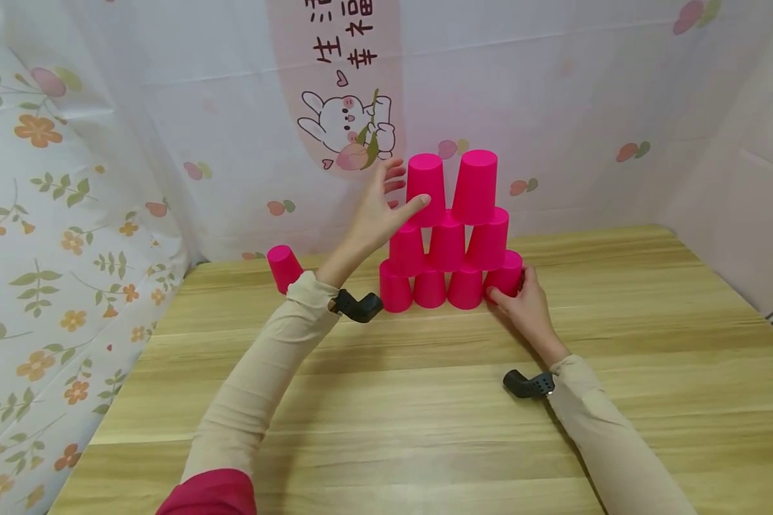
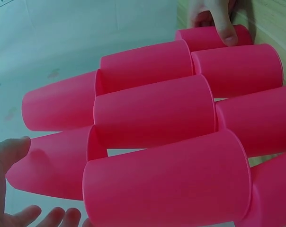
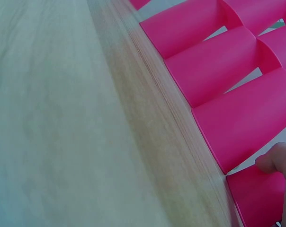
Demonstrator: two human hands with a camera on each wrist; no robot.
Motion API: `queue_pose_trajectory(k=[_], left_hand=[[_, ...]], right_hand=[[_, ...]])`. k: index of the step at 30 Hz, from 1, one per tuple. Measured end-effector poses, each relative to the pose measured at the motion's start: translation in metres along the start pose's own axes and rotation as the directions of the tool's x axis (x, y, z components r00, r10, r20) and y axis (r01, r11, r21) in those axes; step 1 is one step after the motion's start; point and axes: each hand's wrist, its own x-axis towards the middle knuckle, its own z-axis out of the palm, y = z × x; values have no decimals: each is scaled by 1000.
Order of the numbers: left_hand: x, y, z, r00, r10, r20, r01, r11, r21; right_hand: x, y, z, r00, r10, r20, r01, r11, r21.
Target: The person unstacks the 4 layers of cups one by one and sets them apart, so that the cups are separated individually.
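Bright pink upside-down cups stand in a stepped stack: several along the bottom, three in the middle, two on top. My left hand is beside the top left cup, thumb in front and fingers spread at its far side. In the left wrist view that cup lies between the thumb and the fingertips, not gripped. Low on the right, my right hand holds the bottom right cup, thumb on its near side. The right wrist view shows the thumb pressed on this cup.
A lone pink cup stands upside down at the table's back left, partly behind the left forearm. The wooden table meets a patterned white cloth at the back. Black wrist cameras are strapped to both wrists.
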Motion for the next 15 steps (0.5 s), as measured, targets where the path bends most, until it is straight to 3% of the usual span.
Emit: queue_pose_trajectory(k=[15], left_hand=[[6,-2,3,1000,-9,13,9,1000,-14]], right_hand=[[0,1,1,1000,24,-2,-24,999,-41]])
